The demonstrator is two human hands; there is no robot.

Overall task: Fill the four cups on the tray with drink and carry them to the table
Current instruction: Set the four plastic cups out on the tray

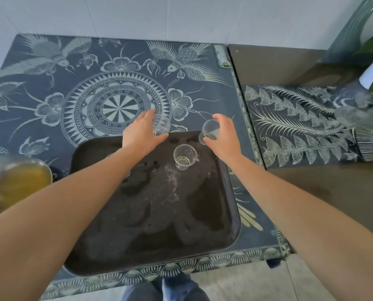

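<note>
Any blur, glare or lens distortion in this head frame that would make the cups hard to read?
Head view: wide-angle bending at the edges; the bottle of yellow drink at the left edge is blurred; the clear cups in the left hand and right hand are faint but sharp, as is the one on the tray; light is soft, without harsh glare.

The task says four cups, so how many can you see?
3: one in the left hand, one in the right hand, one standing on the tray. A fourth may be hidden.

Dark tray [203, 235] on blue cloth [50, 83] with pale bird-and-flower pattern
</note>
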